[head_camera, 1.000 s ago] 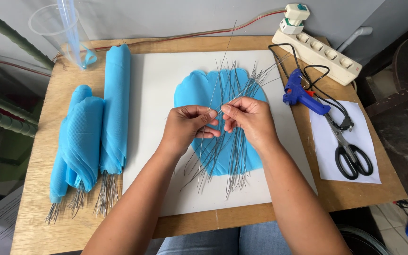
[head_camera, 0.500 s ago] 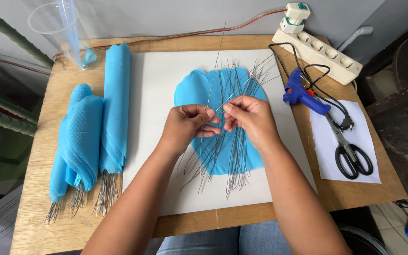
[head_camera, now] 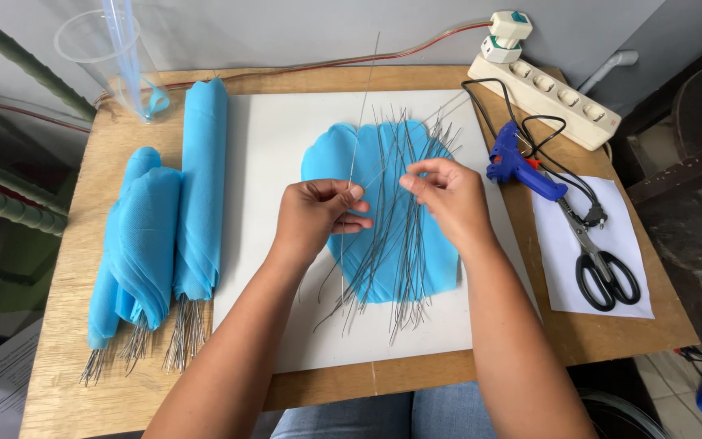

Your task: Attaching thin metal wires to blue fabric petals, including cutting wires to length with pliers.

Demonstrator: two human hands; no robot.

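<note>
My left hand [head_camera: 318,213] pinches one thin metal wire [head_camera: 361,122] between thumb and forefinger, lifted so it points up and away. My right hand [head_camera: 446,197] hovers just to the right with its fingertips pinched together over the pile of several loose wires [head_camera: 400,244]; I cannot tell if it holds one. The wires lie spread over a stack of blue petal-shaped fabric pieces [head_camera: 432,268] on a white board [head_camera: 274,146].
Rolled blue fabric bundles with wire stems [head_camera: 176,236] lie on the left of the wooden table [head_camera: 75,244]. A blue glue gun [head_camera: 522,167], black scissors [head_camera: 599,264] on white paper, a white power strip [head_camera: 542,93] and a clear plastic cup [head_camera: 115,61] surround the board.
My hands have parted. The left hand has drawn a single wire up out of the pile, and the right hand has shifted slightly to the right.
</note>
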